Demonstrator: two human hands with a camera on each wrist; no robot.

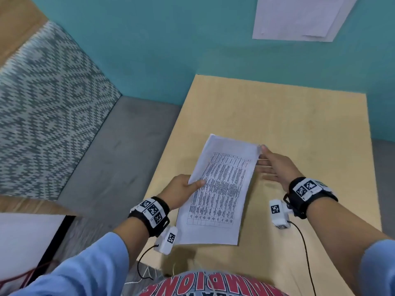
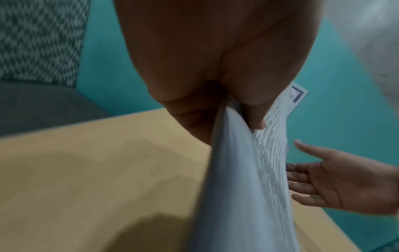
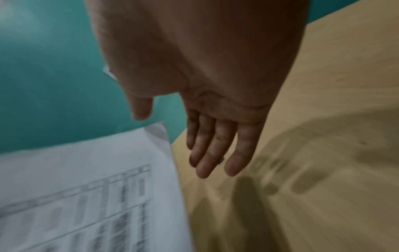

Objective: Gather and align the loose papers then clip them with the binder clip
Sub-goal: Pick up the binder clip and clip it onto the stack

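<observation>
The tabletop (image 1: 299,124) is carrying the work, and the papers (image 1: 222,189) are being held over its near left part, their lower edge seeming to rest on or just above the wood, though contact cannot be told for sure. The stack's long axis is running from near to far, leaning a little to the right, with the printed table facing up and the top edge pointing far and away from the person. The left hand (image 1: 181,191) is gripping the stack's left edge, thumb on the printed face and fingers (image 2: 190,116) curled beneath. The right hand (image 1: 275,167) is lying flat and spread at the far right corner, fingers straight, holding nothing, fingertips just beside or touching the edge. To do this step well, the left grip should probably be loosening slightly while the right palm is patting the right edge square, then the stack is tapped on its short edge. No binder clip is showing clearly in any view.
</observation>
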